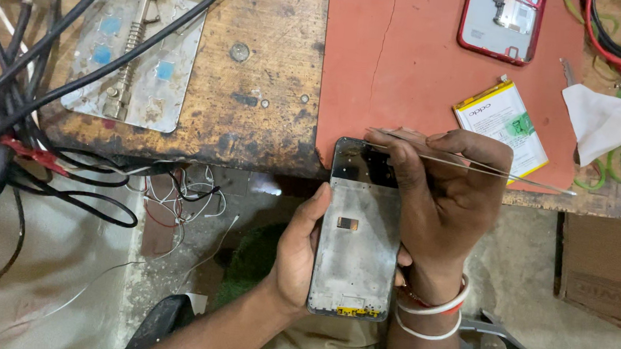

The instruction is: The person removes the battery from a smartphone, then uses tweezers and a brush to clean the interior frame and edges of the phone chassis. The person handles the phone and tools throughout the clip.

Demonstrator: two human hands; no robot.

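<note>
The left hand [295, 258] is gripping the phone frame [357, 237] at the table edge [253, 155] — the right hand [445, 200] is pinching thin tweezers [474, 165] over its top. Holding the frame steady seems best — poking gently.

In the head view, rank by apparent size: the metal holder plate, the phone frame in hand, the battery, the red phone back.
1. Metal holder plate.
2. Phone frame, though it is held nearer the camera, so unsure.
3. Battery and red phone back look alike; the latter is cut off.
</note>
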